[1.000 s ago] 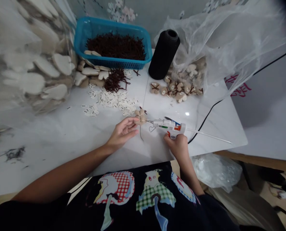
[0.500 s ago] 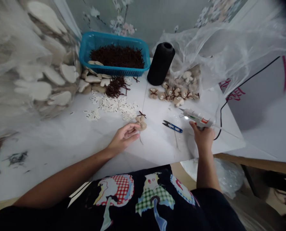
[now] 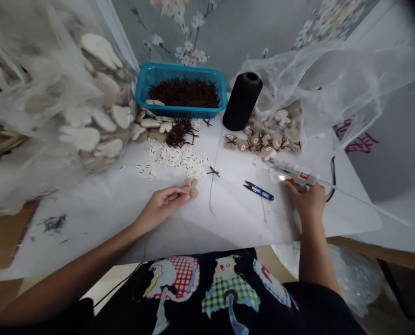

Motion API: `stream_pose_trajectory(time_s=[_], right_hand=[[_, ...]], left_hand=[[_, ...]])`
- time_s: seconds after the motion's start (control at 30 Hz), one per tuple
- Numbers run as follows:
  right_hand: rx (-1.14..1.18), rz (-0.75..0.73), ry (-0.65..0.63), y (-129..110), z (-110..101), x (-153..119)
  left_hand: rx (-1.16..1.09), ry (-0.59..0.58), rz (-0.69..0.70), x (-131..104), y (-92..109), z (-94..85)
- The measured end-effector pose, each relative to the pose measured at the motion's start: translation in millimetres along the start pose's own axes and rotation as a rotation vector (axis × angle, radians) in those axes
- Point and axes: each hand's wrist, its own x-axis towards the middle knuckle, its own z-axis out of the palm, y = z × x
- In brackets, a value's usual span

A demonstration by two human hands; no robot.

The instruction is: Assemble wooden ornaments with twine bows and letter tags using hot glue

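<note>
My left hand [image 3: 167,202] pinches the lower left edge of a small beige, padded, flower-shaped piece [image 3: 192,185] on the white tabletop. To the right of that piece lies a brown bow [image 3: 214,172], with a thin strand [image 3: 210,200] running down below it. The fingers of my right hand [image 3: 310,197] are closed around a glue gun [image 3: 293,172], whose nozzle points left. A long pale glue stick [image 3: 364,201] sticks out of its back end. Blue-handled thread snips [image 3: 259,190] lie between my hands, apart from both.
A blue basket [image 3: 181,111] of brown bows stands at the back beside a black thread cone [image 3: 242,102]. White tags [image 3: 179,158] are scattered before it. Finished-looking beige pieces [image 3: 263,142] with bows lie right. A clear plastic bag [image 3: 98,125] of padded shapes bulges at left.
My left hand has shifted left with the beige piece, away from the bow. The glue gun has turned a little in my right hand. The camera view has moved slightly too.
</note>
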Motion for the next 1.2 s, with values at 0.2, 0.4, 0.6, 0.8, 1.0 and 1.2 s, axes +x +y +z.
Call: stream_pose_trajectory(time_s=[0.2,0.4,0.6,0.8,1.0,1.2], right_hand=[[0.099,0.140,0.341,-13.8,-14.4,-59.7],[0.365,-0.253,0.008,-105.3,-14.8,-92.6],[0.276,-0.710,-0.327,-191.1,18.3,-39.2],[0.107,-0.960,-0.427,-235.8,54.4,2.1],[0.070,-0.915,-0.462,-243.0,59.7,8.7],[0.317,-0.845,-0.423,-233.9,45.0,6.5]], left_hand=[[-0.013,0.050,-0.024,-6.3,1.4,-7.7],[-0.021,-0.009,-0.016,-2.5,2.9,-15.5],[0.046,-0.056,0.003,-4.9,2.8,-24.5],[-0.076,-0.099,-0.026,-13.6,-2.4,-34.9],[-0.052,-0.096,-0.056,-18.2,-8.6,-44.3],[-0.176,-0.097,-0.172,-20.2,-9.1,-45.0]])
